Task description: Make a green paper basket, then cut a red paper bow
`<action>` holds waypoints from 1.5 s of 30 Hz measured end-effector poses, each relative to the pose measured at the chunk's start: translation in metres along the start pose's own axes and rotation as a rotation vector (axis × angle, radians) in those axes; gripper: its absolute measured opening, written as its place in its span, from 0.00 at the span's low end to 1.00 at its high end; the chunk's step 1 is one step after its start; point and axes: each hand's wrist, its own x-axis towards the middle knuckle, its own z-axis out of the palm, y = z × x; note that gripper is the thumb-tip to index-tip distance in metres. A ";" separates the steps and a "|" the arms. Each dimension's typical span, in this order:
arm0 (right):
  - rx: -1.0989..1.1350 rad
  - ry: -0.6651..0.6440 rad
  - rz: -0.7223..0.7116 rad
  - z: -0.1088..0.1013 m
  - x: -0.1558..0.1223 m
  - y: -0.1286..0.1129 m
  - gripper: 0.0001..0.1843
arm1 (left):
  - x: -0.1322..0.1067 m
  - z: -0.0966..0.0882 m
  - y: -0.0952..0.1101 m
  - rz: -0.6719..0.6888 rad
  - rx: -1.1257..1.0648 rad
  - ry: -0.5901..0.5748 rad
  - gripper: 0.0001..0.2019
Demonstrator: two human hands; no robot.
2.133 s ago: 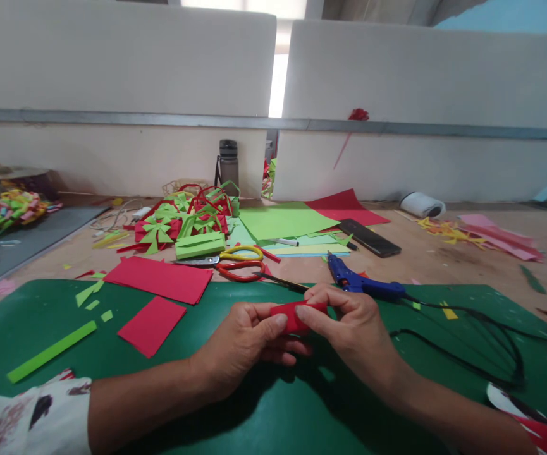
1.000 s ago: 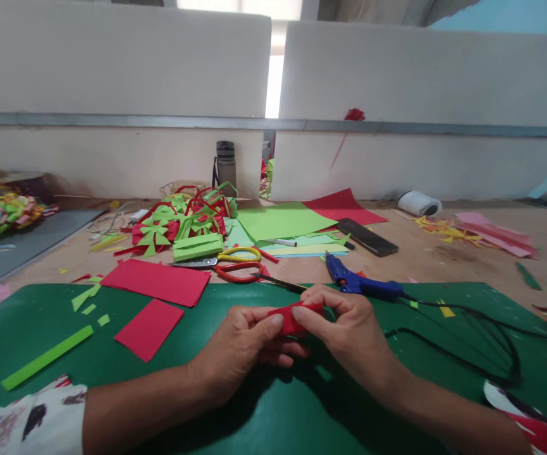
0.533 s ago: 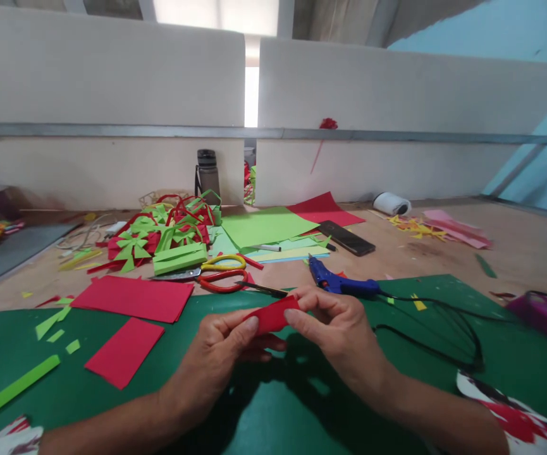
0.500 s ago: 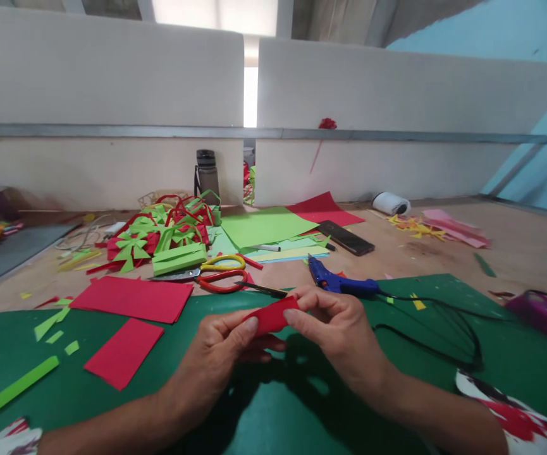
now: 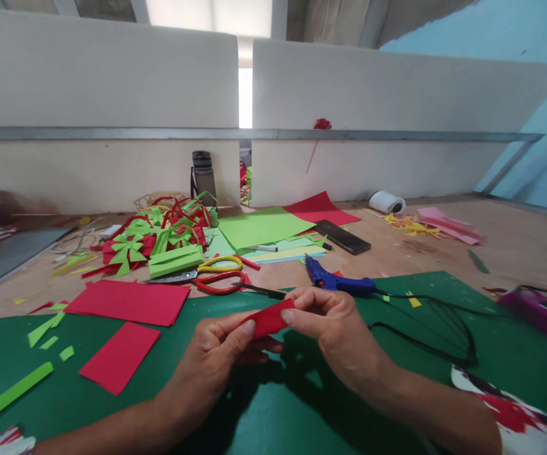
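Observation:
A small strip of red paper is held between my two hands above the green mat. My left hand pinches its left end, thumb on top and fingers underneath. My right hand grips the right end between thumb and fingers. On the mat to the left lie a stack of red paper rectangles and a longer red paper stack. Just beyond my hands rest scissors with red and yellow handles, and a blue glue gun.
Red and green paper pieces are heaped at the back left, near a dark bottle. A phone lies beside green paper sheets. The glue gun's black cord loops across the mat's right side.
The view has shifted slightly, so the table things appear a little further left. Both hands keep nearly the same hold on the red paper strip.

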 end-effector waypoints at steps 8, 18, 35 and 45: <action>0.078 0.001 0.036 0.001 0.000 0.000 0.09 | 0.000 0.000 -0.001 0.016 0.043 -0.003 0.17; 0.119 0.025 0.062 0.002 0.001 0.003 0.09 | -0.001 0.000 -0.001 0.026 0.067 0.001 0.17; 0.037 0.059 0.086 0.001 0.004 0.002 0.09 | -0.002 0.001 0.003 0.013 0.087 0.000 0.17; -0.009 -0.009 0.129 -0.001 0.003 0.006 0.08 | 0.000 -0.001 0.000 -0.023 0.087 0.010 0.17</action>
